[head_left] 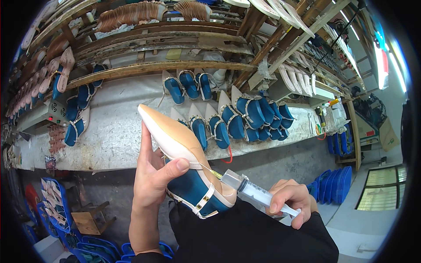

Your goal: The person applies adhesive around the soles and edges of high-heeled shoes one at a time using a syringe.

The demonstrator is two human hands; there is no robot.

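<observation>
My left hand (150, 182) grips a pointed shoe (177, 138), white with a beige sole and a blue inner part, tilted with its toe up and to the left. A white strap with gold studs (204, 200) hangs around its heel end. My right hand (289, 199) is closed around a clear plastic syringe (258, 193), fingers at its plunger end. The syringe's thin yellowish tip (215, 174) meets or comes very near the shoe's edge by the strap; whether it touches I cannot tell. My left thumb presses on the shoe's side.
Several blue-lined studded shoes (219, 131) stand on the worn grey bench (127, 151) ahead. Wooden racks (166, 65) behind it hold brown soles and pale shoe parts. Blue crates (335, 186) sit at right, more at lower left beside a wooden stool (92, 219).
</observation>
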